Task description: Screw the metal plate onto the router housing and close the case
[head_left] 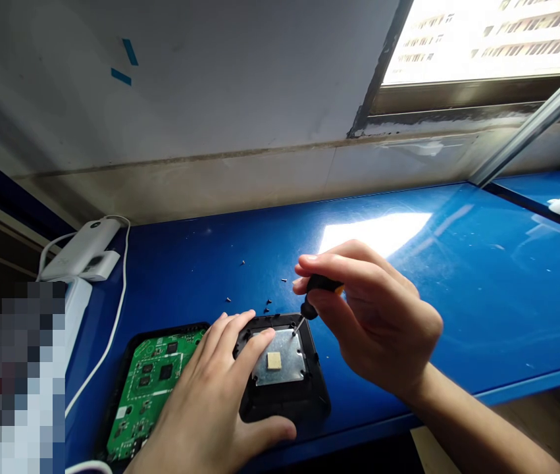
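My right hand [373, 316] grips a black screwdriver [313, 296] with a bit of orange on its handle. Its tip meets a screw near the upper right corner of a silver metal plate [284, 376]. That plate lies inside a black plastic cover [316, 395]. Fingers spread, my left hand [220, 382] rests over the cover's left side, one fingertip touching the plate's upper edge. A small cream-coloured square pad [274, 361] sits on the plate. Left of it, partly behind my left hand, is a green circuit board [154, 375] in a black housing.
Several loose screws [268, 301] lie on the blue tabletop [201, 257] beyond the cover. At the left stand a white power strip [82, 247] and a white cable [122, 289]. A metal post [531, 125] rises at the right, near a window [482, 39].
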A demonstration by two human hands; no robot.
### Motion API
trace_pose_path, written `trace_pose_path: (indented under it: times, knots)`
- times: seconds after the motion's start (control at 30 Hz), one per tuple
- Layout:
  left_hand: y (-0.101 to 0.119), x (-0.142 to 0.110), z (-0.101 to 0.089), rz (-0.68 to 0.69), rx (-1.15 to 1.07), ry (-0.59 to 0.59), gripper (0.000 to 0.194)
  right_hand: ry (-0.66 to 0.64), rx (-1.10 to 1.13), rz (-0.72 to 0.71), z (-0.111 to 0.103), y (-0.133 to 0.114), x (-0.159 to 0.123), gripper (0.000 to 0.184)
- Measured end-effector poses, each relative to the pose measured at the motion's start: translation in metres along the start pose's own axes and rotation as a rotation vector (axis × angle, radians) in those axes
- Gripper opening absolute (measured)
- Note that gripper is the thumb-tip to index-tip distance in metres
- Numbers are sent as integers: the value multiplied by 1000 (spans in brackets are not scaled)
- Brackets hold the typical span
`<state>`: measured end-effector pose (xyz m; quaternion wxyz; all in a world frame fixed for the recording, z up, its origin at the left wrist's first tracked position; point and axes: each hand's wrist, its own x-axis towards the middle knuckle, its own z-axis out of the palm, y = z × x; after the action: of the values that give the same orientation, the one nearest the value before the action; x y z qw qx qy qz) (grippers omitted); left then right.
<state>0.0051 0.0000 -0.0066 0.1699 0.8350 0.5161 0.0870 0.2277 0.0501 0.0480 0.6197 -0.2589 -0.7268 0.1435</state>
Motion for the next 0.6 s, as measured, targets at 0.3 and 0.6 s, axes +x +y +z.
trace_pose_path:
  times: [0.3, 0.6]
  knots:
    - [0, 0, 0, -7, 8, -30, 86, -5, 29, 8, -2, 0, -7, 33]
    - [0, 0, -1, 18, 8, -2, 87, -59, 64, -6, 0, -3, -4, 50]
